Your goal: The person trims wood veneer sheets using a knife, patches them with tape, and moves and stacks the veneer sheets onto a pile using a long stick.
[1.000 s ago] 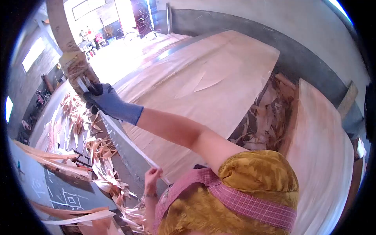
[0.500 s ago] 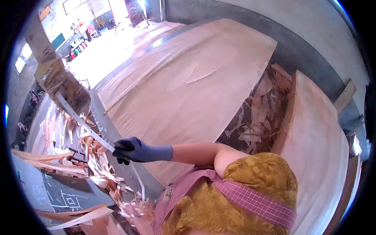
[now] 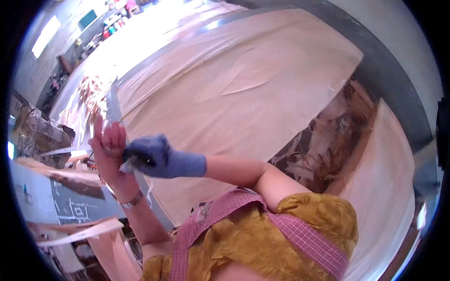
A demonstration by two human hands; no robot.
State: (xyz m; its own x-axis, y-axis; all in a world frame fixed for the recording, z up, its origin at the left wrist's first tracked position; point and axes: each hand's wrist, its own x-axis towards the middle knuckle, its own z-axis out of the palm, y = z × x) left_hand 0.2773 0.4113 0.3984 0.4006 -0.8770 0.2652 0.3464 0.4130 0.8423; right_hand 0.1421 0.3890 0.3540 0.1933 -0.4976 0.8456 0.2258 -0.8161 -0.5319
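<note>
My left hand (image 3: 110,152) is bare, with a metal-banded watch (image 3: 132,200) at the wrist. Its palm is turned up and its fingers are raised, some of them slightly bent. Close against it is my right hand (image 3: 152,157), in a blue-grey glove with dark fingers. The gloved fingers are closed on a white strip (image 3: 150,193); part of it hangs below the glove, and a pale bit shows by the fingertips near my left palm. Beyond both hands lies a broad sheet of thin wood veneer (image 3: 225,112), with a split in its surface.
Torn veneer scraps (image 3: 304,159) fill a gap between the sheet and a pale veneer stack (image 3: 379,187) on the right. Long veneer strips (image 3: 93,234) stick out at the lower left. A wrapped brown bundle (image 3: 37,136) stands at far left.
My bare left hand has come up beside the gloved right hand. The long white strip no longer stretches out to the upper left. The view has shifted and turned.
</note>
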